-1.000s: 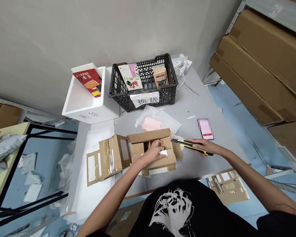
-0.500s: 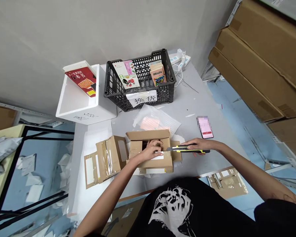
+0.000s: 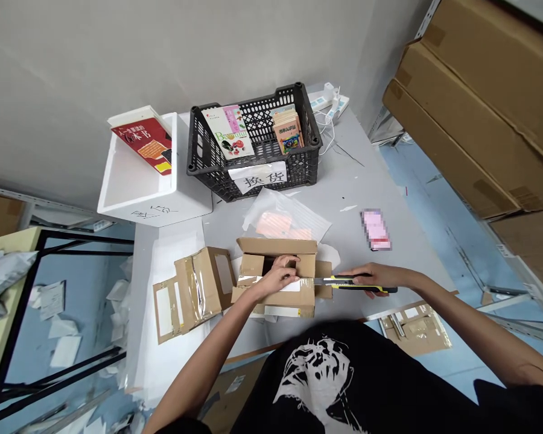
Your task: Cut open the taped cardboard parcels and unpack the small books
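My right hand (image 3: 377, 279) is closed round a black-and-yellow utility knife (image 3: 353, 284). The blade points left and lies at the right edge of an open cardboard box (image 3: 297, 296). Over the near side of that box is my left hand (image 3: 278, 277), its fingers curled inside the opening and its thumb on the near flap. The box's inside is dark and partly covered by this hand. A second cardboard box (image 3: 203, 283), with clear tape and an opened flap, lies tilted just to the left.
Behind are a clear plastic bag (image 3: 308, 218), a black crate (image 3: 308, 166) of books and a white foam box (image 3: 192, 202) with a red book (image 3: 147, 144). A phone (image 3: 375, 229) lies right; a power strip (image 3: 341, 108) sits at the back. Large cartons (image 3: 475, 114) flank the table.
My right hand and the knife have moved right and slightly down, drawing the blade towards the box's right edge. My left hand stays at the box.
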Demonstrator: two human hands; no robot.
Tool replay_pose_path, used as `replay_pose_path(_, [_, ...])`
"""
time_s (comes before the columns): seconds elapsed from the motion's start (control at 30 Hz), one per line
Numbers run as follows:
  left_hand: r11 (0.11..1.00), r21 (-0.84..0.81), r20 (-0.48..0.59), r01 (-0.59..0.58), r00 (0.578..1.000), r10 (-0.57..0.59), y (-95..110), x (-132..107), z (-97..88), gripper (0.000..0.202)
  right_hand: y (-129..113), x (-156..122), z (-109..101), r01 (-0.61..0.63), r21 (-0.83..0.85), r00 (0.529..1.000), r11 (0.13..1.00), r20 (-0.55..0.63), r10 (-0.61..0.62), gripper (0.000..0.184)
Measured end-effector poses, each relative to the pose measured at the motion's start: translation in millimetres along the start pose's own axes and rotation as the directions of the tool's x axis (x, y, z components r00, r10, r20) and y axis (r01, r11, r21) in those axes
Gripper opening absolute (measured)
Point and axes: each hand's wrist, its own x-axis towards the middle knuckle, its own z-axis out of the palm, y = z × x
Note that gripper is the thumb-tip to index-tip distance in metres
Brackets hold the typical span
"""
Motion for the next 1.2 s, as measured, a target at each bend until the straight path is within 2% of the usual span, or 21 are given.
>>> replay_pose_path(0.1, [1.0,-0.014,-0.06,0.019,0.998,-0.019,-4.7,1.5,-9.0,0.03,13.3,-9.2,17.1,-0.03,-0.035,0.997,0.999,0.072,0.033,0.058])
replay_pose_path(0.17, [1.0,0.002,-0.08,0.025,0.997,-0.025,-8.3,2.9,-13.0,0.03,24.8,-20.4,22.2,-0.029,-0.034,0.998,0.999,0.056,0.031,0.058])
replay_pose_path(0.23, [0.999,0.046,-0.06,0.021,0.998,-0.018,-10.4,4.5,-13.3,0.029,37.8,-31.6,18.3,0.013,0.004,0.994,1.0,-0.109,-0.013,0.061])
replay_pose_path(0.27, [0.997,0.073,-0.055,0.023,0.998,-0.019,-10.4,5.4,-12.2,0.028,44.4,-34.6,14.0,0.039,0.011,0.973,0.999,-0.226,-0.036,0.062])
replay_pose_path(0.33, [0.992,0.123,-0.073,0.029,0.997,-0.02,-8.3,6.5,-9.2,0.026,57.1,-30.3,5.7,0.037,-0.062,0.887,0.997,-0.457,-0.061,0.06])
replay_pose_path(0.4, [0.984,0.175,-0.122,0.018,0.993,0.003,-3.3,5.6,-7.0,0.025,68.4,-8.5,3.7,-0.087,-0.246,0.765,0.965,-0.637,-0.094,0.054])
replay_pose_path(0.47, [0.971,0.237,-0.154,-0.004,0.987,0.041,4.4,0.7,-6.3,0.024,78.4,28.1,10.4,-0.282,-0.428,0.641,0.859,-0.75,-0.163,0.052])
replay_pose_path(0.53, [0.947,0.323,-0.155,0.002,0.987,0.051,14.7,-9.1,-5.3,0.02,88.2,69.4,22.4,-0.487,-0.487,0.551,0.725,-0.815,-0.177,0.053])
replay_pose_path(0.6, [0.901,0.433,-0.14,0.032,0.99,0.032,26.7,-23.0,-1.6,0.018,98.2,103.5,33.9,-0.567,-0.49,0.519,0.662,-0.837,-0.175,0.054])
replay_pose_path(0.7, [0.818,0.571,-0.136,0.069,0.991,0.011,44.8,-45.5,11.1,0.014,105.9,125.1,40.3,-0.561,-0.492,0.531,0.666,-0.831,-0.165,0.049])
replay_pose_path(0.77, [0.789,0.612,-0.129,0.048,0.991,0.039,54.8,-57.4,21.9,0.008,95.4,118.1,36.5,-0.539,-0.499,0.541,0.678,-0.823,-0.176,0.045])
replay_pose_path(0.83, [0.776,0.63,-0.119,0.003,0.988,0.093,62.3,-64.8,30.6,0.005,64.9,99.3,30.8,-0.473,-0.523,0.525,0.709,-0.814,-0.25,0.046])
replay_pose_path(0.9, [0.762,0.646,-0.105,-0.05,0.982,0.154,67.1,-68.1,35.0,0.008,16.6,78.0,29.5,-0.232,-0.593,0.434,0.771,-0.772,-0.464,0.049])
replay_pose_path(0.93, [0.753,0.654,-0.099,-0.073,0.978,0.181,68.5,-68.9,35.7,0.01,-10.8,69.9,31.7,-0.125,-0.668,0.413,0.733,-0.707,-0.574,0.05])
replay_pose_path(1.0, [0.739,0.665,-0.092,-0.112,0.969,0.23,68.9,-70.6,36.4,0.013,-62.1,63.3,40.9,-0.009,-0.813,0.458,0.582,-0.521,-0.721,0.054])
replay_pose_path(1.07, [0.725,0.676,-0.102,-0.131,0.958,0.268,66.5,-74.2,39.7,0.017,-97.4,71.1,52.2,0.01,-0.911,0.53,0.412,-0.344,-0.775,0.059])
replay_pose_path(1.13, [0.707,0.697,-0.133,-0.122,0.946,0.295,62.4,-80.0,48.2,0.019,-112.5,88.9,59.5,-0.013,-0.954,0.611,0.298,-0.243,-0.753,0.06])
replay_pose_path(1.2, [0.69,0.718,-0.177,-0.087,0.937,0.302,58.9,-86.5,61.9,0.02,-112.6,109.3,60.4,-0.068,-0.97,0.689,0.235,-0.216,-0.692,0.062])
